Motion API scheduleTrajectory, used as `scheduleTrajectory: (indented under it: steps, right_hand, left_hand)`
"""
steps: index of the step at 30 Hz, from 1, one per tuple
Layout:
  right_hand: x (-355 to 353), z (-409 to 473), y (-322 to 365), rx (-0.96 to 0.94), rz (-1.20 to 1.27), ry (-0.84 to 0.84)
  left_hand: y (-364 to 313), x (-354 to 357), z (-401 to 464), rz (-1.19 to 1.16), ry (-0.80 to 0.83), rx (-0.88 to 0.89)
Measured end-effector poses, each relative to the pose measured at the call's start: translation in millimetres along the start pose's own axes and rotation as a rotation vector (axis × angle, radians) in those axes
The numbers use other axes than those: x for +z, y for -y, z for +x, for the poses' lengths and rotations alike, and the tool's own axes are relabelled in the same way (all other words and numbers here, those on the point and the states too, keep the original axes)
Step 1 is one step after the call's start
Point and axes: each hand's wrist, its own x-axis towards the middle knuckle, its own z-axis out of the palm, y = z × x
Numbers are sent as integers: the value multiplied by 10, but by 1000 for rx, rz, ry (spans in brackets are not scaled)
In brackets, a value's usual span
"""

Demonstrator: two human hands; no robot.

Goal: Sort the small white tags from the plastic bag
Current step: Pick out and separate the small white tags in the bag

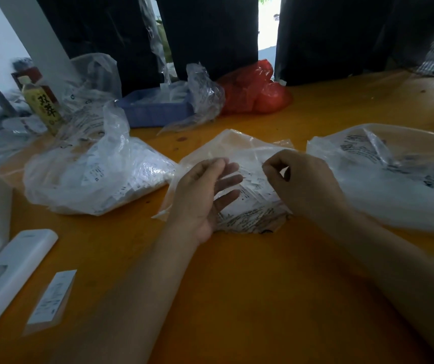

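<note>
A clear plastic bag (239,151) of small white tags (252,191) lies in the middle of the orange table (236,285). My left hand (205,195) is at the bag's left side, palm up, fingers straight and slipped under the clear film. My right hand (299,182) is over the bag's right side, its fingers curled and pinching the film; whether a tag is in the pinch is not visible. The tags lie heaped inside the bag between both hands.
A second bag of tags (97,177) lies at the left, a third bag (394,177) at the right. Behind are a blue tray (155,111), a red bag (257,90) and a bottle (45,106). A white remote (11,277) and a small tag stack (51,300) lie front left.
</note>
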Motion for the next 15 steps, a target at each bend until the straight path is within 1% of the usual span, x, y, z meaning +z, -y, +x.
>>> scheduleTrajectory:
  steps: [3, 5, 9, 15]
  right_hand:
    - [16, 47, -91, 2, -254, 186]
    - [56, 53, -107, 12, -352, 272]
    - [135, 47, -146, -5, -380, 281]
    - [155, 48, -150, -39, -371, 256]
  left_hand:
    - [27, -17, -1, -31, 2, 5]
    - [40, -13, 3, -92, 1, 0]
    - [61, -13, 29, -124, 18, 0]
    - [81, -9, 53, -89, 5, 16]
